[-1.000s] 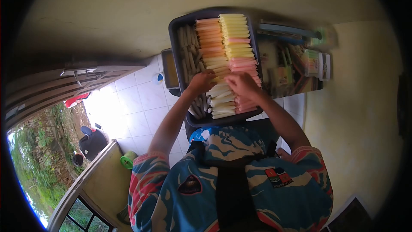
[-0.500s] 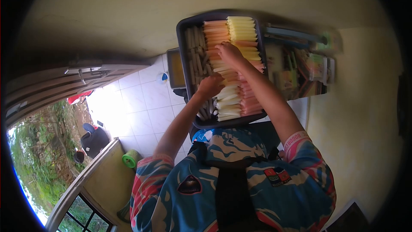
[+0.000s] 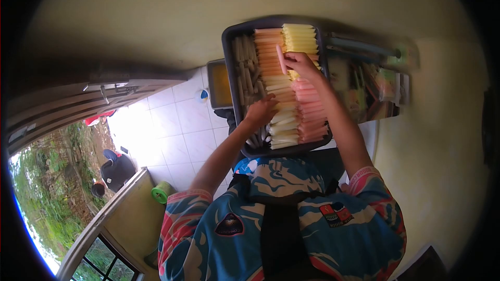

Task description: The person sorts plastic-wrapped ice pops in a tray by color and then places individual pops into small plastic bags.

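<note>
A dark tray (image 3: 229, 67) holds rows of slim, filled plastic tubes that look like ice pops. Yellow ice pops (image 3: 300, 36) lie at the far right, orange ice pops (image 3: 268, 41) beside them, cream ice pops (image 3: 284, 125) nearer me and pink ice pops (image 3: 310, 106) at the near right. Greyish-white ones (image 3: 245, 52) fill the left side less neatly. Between the fingers of my right hand (image 3: 303, 66) is one pink ice pop (image 3: 281, 59), raised above the orange row. My left hand (image 3: 261, 112) rests over the cream row with its fingers apart, apparently holding nothing.
Left of the tray stands a grey container with yellowish contents (image 3: 220, 86). Various packets (image 3: 385, 83) and a blue-grey bar (image 3: 364, 45) are on the right. A green cylindrical object (image 3: 161, 192) stands on the tiled floor (image 3: 179, 119) by the doorway.
My right hand has lifted a pink ice pop off the rows and moved slightly right. My left hand has shifted a little nearer and right. The whole view has moved slightly.
</note>
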`<action>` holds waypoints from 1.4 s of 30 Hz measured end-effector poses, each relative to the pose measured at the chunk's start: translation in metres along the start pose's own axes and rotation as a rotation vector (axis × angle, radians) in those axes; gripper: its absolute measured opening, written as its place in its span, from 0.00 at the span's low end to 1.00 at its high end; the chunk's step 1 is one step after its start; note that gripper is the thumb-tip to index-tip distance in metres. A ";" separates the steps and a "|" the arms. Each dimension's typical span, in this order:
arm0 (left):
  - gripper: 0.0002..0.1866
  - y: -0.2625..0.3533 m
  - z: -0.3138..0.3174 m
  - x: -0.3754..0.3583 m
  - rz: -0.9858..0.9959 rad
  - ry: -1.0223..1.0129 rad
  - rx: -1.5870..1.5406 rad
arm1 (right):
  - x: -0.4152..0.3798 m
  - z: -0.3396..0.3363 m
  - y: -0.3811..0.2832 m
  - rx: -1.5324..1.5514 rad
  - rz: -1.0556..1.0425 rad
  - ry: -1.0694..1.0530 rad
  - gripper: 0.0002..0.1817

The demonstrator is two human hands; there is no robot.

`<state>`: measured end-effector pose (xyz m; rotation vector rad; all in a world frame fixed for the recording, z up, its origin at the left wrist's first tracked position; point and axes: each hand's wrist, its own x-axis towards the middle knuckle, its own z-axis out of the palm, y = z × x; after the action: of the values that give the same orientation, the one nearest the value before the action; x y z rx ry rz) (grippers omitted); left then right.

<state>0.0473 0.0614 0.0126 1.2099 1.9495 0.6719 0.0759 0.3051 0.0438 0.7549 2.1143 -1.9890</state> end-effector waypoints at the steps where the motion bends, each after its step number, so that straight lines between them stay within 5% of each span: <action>1: 0.19 0.002 -0.003 0.001 -0.003 -0.010 -0.001 | -0.010 -0.005 -0.004 0.187 -0.009 -0.028 0.11; 5: 0.19 -0.002 -0.004 0.003 0.021 -0.004 -0.020 | -0.050 -0.021 -0.015 0.203 -0.014 0.011 0.12; 10: 0.19 -0.013 -0.003 0.006 0.096 0.073 -0.074 | -0.111 -0.026 0.001 -0.228 -0.184 0.278 0.10; 19: 0.20 -0.003 -0.009 0.009 -0.019 0.070 -0.089 | -0.220 -0.008 0.060 -0.652 -0.149 0.283 0.05; 23: 0.20 0.003 -0.013 0.012 -0.086 0.079 -0.116 | -0.233 0.008 0.075 -0.813 -0.347 0.235 0.09; 42: 0.20 -0.017 -0.080 0.141 -0.228 0.576 0.271 | -0.255 0.024 0.104 -0.852 -0.279 0.401 0.13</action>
<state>-0.0665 0.1782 0.0041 0.9892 2.6833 0.7042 0.3377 0.2159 0.0580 0.7357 3.0621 -0.8387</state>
